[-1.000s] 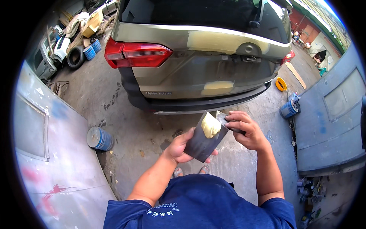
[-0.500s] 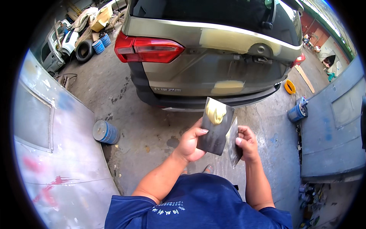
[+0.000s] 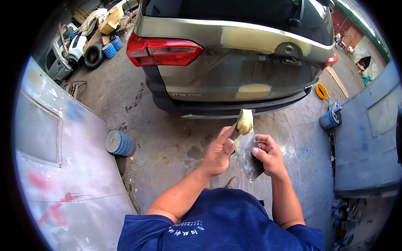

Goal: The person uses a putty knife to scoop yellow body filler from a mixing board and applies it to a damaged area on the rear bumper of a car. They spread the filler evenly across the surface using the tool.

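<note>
Left hand [image 3: 218, 157]: centre of the frame, closed partway, thumb and fingers gripping a dark flat plate [image 3: 236, 131] tilted nearly edge-on.

Yellow paste [image 3: 245, 122]: one thick smooth lump, on the upper end of the plate, just below the vehicle's bumper in the frame.

Right hand [image 3: 270, 157]: right of centre, fingers curled, thumb and fingers pinching a thin smeared spreader [image 3: 251, 163]. The spreader slants, its upper end just below the paste; whether it touches the plate cannot be told.

Vehicle [image 3: 184, 79]: greenish-bronze, rear end, across the upper middle. Red tail light [image 3: 165, 51] at its left corner; a large pale yellow patch [image 3: 247, 39] high on the tailgate, a smaller pale patch [image 3: 253, 90] low, above the dark bumper [image 3: 234, 108].

Blue bucket [image 3: 121, 143]: left of centre, on the concrete floor [image 3: 167, 144], beside a pale panel [image 3: 79, 154] marked with red.

Blue can [image 3: 330, 119]: right side, beside a grey-blue panel [image 3: 368, 146].

Yellow ring-shaped item [image 3: 321, 90]: upper right, near a wooden plank [image 3: 338, 83].

Tyre [image 3: 94, 56]: upper left, black, beside blue pails [image 3: 109, 51].
</note>
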A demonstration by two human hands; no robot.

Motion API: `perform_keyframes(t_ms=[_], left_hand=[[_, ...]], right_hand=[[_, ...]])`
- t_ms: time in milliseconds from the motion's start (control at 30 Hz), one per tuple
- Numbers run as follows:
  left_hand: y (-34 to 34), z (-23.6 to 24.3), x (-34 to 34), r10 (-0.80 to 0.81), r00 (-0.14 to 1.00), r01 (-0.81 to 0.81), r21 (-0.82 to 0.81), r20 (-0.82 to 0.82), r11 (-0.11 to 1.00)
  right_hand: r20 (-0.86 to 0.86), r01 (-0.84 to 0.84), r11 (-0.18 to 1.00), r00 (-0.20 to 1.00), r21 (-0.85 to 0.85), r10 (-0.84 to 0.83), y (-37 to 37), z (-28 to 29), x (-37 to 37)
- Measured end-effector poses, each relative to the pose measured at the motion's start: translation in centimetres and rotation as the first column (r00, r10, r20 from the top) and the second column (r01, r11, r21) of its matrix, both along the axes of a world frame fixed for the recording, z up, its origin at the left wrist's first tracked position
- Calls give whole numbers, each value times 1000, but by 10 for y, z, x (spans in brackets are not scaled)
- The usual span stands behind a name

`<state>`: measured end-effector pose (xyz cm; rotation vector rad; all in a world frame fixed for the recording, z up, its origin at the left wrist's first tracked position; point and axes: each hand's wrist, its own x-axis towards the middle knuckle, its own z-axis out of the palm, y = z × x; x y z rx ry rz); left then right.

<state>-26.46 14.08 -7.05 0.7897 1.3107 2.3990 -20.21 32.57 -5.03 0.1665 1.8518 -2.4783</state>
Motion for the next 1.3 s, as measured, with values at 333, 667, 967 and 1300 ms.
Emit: perform_keyframes(t_ms=[333,667,967,1300], left_hand=[[-29,-8,-18,-300,930,326,-103,214,940],[-34,-19,-5,-770,517,509,589,374,628],[-4,-9,-11,-162,907,59,265,389,962],[-14,-17,-24,-48,956,5,146,290,989]], right_hand=[[-394,39,998,918,-48,-54,22,60,-14],[-392,51,581,786,812,478,15,70,-25],[-474,395,339,858,854,197,-43,35,-17],[-433,333,406,882,851,184,-38,30,-7]])
